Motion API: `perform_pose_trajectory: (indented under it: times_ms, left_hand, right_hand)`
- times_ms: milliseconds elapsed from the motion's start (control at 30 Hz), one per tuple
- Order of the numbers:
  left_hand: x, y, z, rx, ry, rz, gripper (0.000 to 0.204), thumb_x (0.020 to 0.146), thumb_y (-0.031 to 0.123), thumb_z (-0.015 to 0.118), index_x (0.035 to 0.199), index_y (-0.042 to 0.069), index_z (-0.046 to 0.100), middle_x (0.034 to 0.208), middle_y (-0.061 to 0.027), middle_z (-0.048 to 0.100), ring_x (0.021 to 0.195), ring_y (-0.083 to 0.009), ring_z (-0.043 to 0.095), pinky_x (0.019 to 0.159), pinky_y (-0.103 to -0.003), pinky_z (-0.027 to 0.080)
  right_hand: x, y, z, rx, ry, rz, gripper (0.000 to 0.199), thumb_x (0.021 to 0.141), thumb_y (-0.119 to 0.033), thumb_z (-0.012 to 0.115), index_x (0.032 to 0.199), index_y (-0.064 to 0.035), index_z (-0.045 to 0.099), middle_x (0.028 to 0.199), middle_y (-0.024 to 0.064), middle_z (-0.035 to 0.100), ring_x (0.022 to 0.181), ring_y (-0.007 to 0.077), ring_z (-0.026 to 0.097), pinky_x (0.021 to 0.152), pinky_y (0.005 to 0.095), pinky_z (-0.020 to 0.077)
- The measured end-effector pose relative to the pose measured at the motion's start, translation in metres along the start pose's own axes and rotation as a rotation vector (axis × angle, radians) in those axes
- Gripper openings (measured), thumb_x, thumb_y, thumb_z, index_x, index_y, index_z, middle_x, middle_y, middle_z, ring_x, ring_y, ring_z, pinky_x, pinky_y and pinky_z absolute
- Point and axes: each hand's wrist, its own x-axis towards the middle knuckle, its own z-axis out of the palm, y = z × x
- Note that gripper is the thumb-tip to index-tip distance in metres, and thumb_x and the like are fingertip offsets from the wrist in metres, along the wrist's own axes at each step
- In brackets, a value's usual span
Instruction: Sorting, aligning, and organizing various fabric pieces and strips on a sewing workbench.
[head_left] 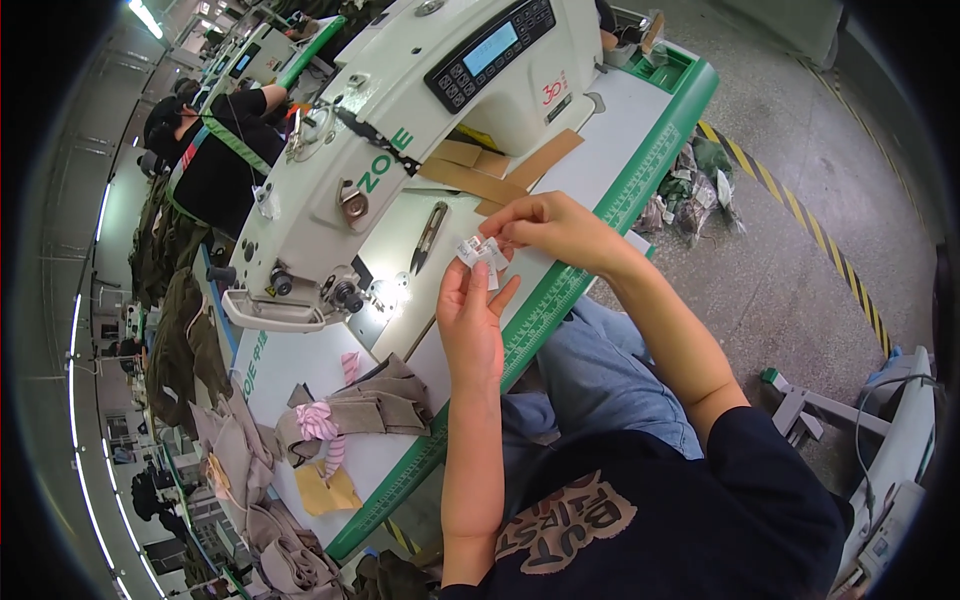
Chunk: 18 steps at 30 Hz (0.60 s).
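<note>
Small white fabric labels [483, 252] are pinched between the thumb and fingers of my left hand [470, 330], above the front edge of the sewing table. My right hand [550, 228] has its thumb and forefinger closed on the upper right side of the same labels. How many labels there are I cannot tell. Just left of them, thread snips [430, 238] lie on the bed of the white sewing machine [390, 120]. Strips of brown card [475, 182] rest beyond my hands, under the machine arm.
A stack of grey-brown cloth pieces [375, 400] tied with a pink striped strip [316, 421] lies on the table at left. Near it is a tan paper piece [328, 488]. More cloth [285, 550] hangs by the left edge. Another person [215, 150] works beyond the machine. Bagged scraps [695, 195] lie on the floor.
</note>
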Motion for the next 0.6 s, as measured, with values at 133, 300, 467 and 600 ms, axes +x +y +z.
perform_pose_trajectory:
  times_ms: [133, 300, 467, 600]
  left_hand:
    - [0.009, -0.006, -0.001, 0.011, 0.045, 0.001, 0.031, 0.102, 0.013, 0.049, 0.130, 0.000, 0.049, 0.122, -0.0123, 0.060, 0.111, -0.0184, 0.061, 0.089, -0.033, 0.057]
    - [0.017, -0.008, 0.006, 0.044, 0.086, 0.005, 0.025, 0.101, 0.014, 0.053, 0.121, -0.001, 0.051, 0.117, -0.0107, 0.061, 0.104, -0.0158, 0.061, 0.089, -0.030, 0.056]
    - [0.029, -0.009, 0.013, 0.143, 0.142, 0.022, 0.020, 0.100, 0.013, 0.057, 0.113, -0.001, 0.054, 0.110, -0.0091, 0.061, 0.097, -0.0130, 0.061, 0.088, -0.028, 0.055]
    - [0.040, -0.017, 0.014, 0.151, 0.139, 0.044, 0.018, 0.099, 0.013, 0.058, 0.109, -0.002, 0.055, 0.107, -0.0080, 0.061, 0.095, -0.0117, 0.061, 0.087, -0.026, 0.055]
  right_hand:
    - [0.000, 0.013, 0.008, 0.077, 0.127, -0.070, 0.029, 0.086, 0.002, 0.052, 0.109, 0.0047, 0.068, 0.091, 0.0057, 0.069, 0.083, 0.0080, 0.062, 0.078, 0.0224, 0.0497]
    - [-0.001, 0.014, 0.005, 0.035, 0.174, -0.046, 0.030, 0.087, 0.002, 0.053, 0.114, 0.0045, 0.065, 0.095, 0.0066, 0.069, 0.088, 0.0086, 0.063, 0.081, 0.0226, 0.0502]
    - [-0.002, 0.012, 0.012, 0.084, 0.283, -0.090, 0.029, 0.084, 0.003, 0.053, 0.109, 0.0049, 0.066, 0.089, 0.0087, 0.069, 0.081, 0.0111, 0.064, 0.076, 0.0253, 0.0517]
    - [-0.004, 0.010, 0.016, 0.182, 0.343, -0.119, 0.026, 0.086, 0.000, 0.058, 0.110, 0.0038, 0.066, 0.090, 0.0063, 0.069, 0.080, 0.0088, 0.063, 0.074, 0.0244, 0.0506]
